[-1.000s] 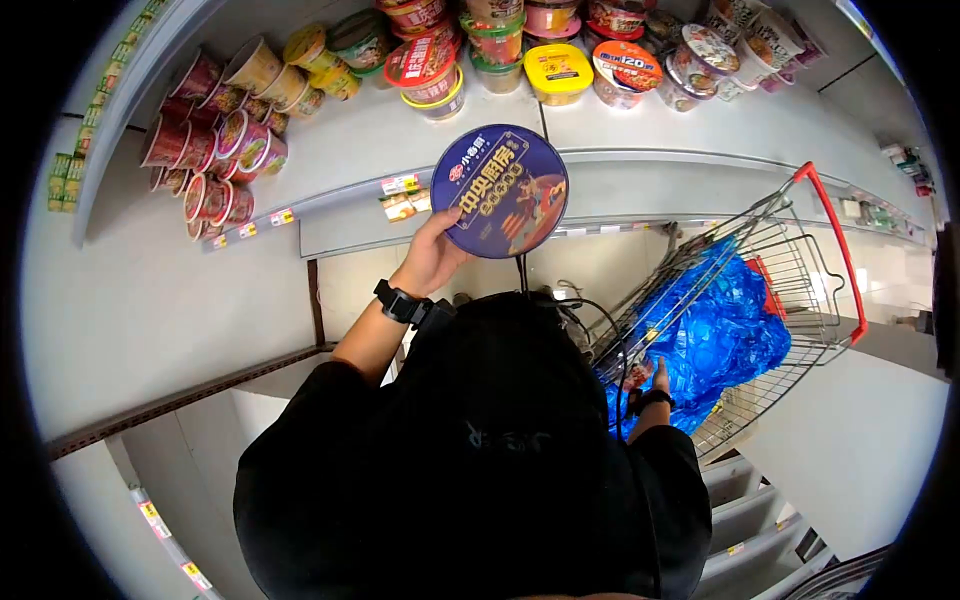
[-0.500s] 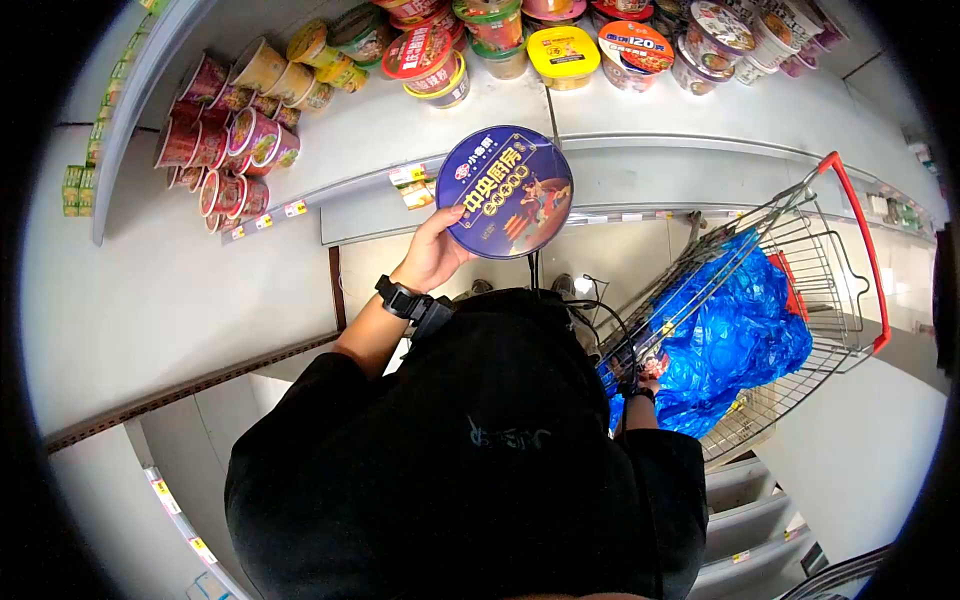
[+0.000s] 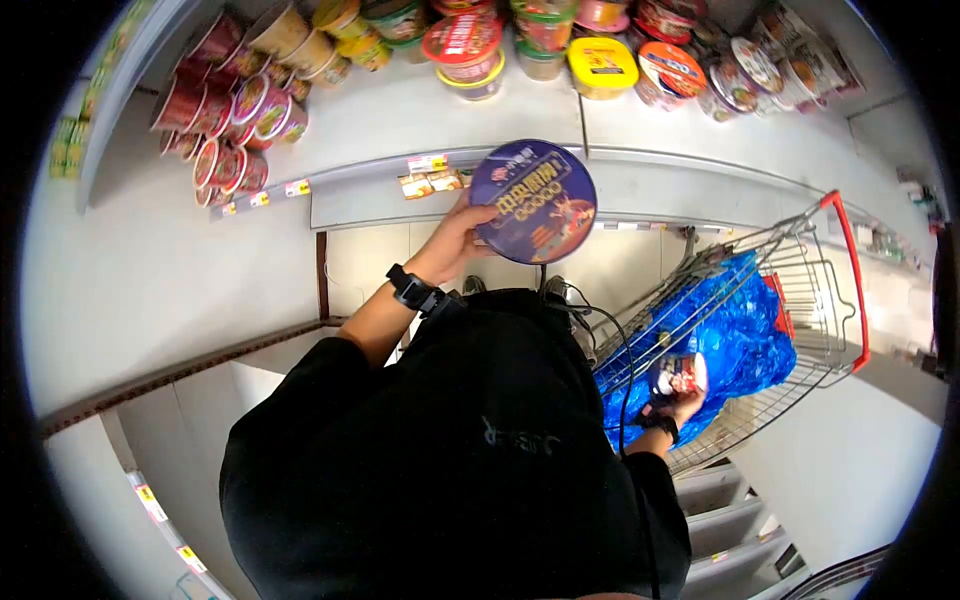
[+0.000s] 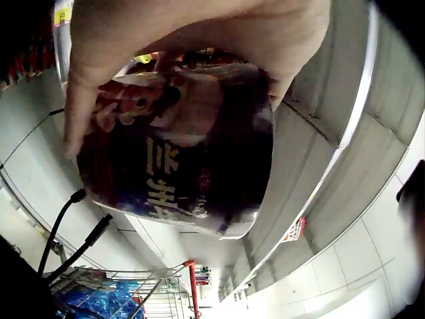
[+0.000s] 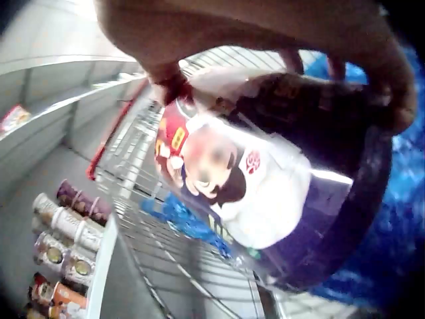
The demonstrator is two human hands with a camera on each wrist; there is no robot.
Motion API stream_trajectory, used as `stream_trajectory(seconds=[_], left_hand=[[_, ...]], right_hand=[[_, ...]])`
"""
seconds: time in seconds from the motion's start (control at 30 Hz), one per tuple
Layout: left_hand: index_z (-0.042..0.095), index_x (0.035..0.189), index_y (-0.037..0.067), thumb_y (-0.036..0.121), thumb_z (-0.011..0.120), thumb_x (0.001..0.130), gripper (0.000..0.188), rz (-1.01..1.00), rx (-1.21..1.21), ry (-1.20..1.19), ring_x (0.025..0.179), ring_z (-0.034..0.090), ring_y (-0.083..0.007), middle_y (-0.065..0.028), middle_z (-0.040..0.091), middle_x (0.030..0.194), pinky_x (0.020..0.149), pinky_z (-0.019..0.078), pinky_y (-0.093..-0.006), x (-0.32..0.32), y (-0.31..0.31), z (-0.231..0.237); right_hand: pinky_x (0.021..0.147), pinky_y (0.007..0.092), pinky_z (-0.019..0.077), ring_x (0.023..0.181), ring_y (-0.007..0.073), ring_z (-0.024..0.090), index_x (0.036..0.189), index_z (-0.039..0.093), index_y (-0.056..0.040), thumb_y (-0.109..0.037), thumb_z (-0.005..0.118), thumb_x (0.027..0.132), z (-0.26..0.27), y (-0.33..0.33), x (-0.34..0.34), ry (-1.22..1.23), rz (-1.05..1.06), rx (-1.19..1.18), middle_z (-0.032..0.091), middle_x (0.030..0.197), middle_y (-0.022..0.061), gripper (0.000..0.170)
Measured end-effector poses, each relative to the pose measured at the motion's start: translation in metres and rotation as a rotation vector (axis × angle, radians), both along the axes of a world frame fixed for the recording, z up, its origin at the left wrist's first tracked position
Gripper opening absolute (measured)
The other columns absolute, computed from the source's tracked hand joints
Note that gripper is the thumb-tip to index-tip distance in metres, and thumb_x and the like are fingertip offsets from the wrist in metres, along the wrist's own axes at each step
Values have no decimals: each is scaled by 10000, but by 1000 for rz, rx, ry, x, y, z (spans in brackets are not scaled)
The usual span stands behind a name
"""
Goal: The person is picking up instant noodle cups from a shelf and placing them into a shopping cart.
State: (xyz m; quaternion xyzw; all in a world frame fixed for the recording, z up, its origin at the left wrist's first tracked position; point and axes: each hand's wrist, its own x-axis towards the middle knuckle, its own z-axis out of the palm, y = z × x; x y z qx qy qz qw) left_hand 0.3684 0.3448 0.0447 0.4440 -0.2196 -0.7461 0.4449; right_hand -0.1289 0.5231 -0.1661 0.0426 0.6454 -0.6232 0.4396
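My left hand [image 3: 462,238] grips a dark purple instant noodle bowl [image 3: 533,202] in front of the shelf, its round printed lid turned up toward the head camera. In the left wrist view the fingers and thumb span the side of that bowl [image 4: 179,146]. Over the shopping cart, my right hand [image 3: 686,404] holds a second noodle bowl [image 3: 684,375], dark with a cartoon figure. The right wrist view has this bowl [image 5: 265,179] close up, fingers curled over it. Beneath it lies crumpled blue plastic [image 3: 730,330] lining the cart.
A wire shopping cart [image 3: 815,300] with a red handle [image 3: 850,280] stands at the right. Stacked noodle cups [image 3: 240,120] and bowls [image 3: 603,68] line the shelf [image 3: 400,120] ahead. A black cable [image 3: 625,350] hangs beside my body.
My right hand has come up from inside the cart with a noodle bowl in its grip. The left hand, still holding its bowl, has shifted slightly right in view.
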Motion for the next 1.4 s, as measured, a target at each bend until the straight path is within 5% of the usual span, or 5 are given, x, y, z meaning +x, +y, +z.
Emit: stream_trajectory(seconds=[0.53,0.87,1.07,1.23,1.4], left_hand=[[233,1378,164,414,603,796,733,-27,-99,-74,1054,517,-220,-81,450,1261,925,405,-464,6,7,7],[214,1391,181,365,626,780,760,150,-67,-166,1114,466,-191,-67,435,1278,864,402,-440,29,28,14],[179,1420,222,351,589,792,761,180,-33,-153,939,524,-157,-26,490,1179,876,389,-460,30,32,16],[245,1368,175,266,629,777,711,269,-119,-91,937,499,-143,-34,470,1152,693,442,-324,30,32,15],[154,1409,80,181,617,787,783,276,-137,-180,793,553,-122,-95,509,1114,583,443,-249,31,32,22]], right_hand=[[1024,465,305,1256,348,295,1389,175,-102,-182,836,564,299,-178,209,1913,482,-951,262,1311,177,1060],[1031,491,319,1285,403,322,1405,143,-119,-218,849,593,292,-202,308,1476,922,-1470,194,1391,173,1080],[1016,382,318,1239,256,397,1292,381,52,-343,527,908,285,-222,305,1057,915,-1087,417,1299,158,570],[1018,433,305,1204,250,419,1353,362,-79,-594,332,912,272,-224,304,-511,1235,-687,440,1332,71,678],[987,533,363,1224,293,435,1389,323,-126,-678,283,869,270,-216,309,-494,1045,-531,384,1398,101,760]])
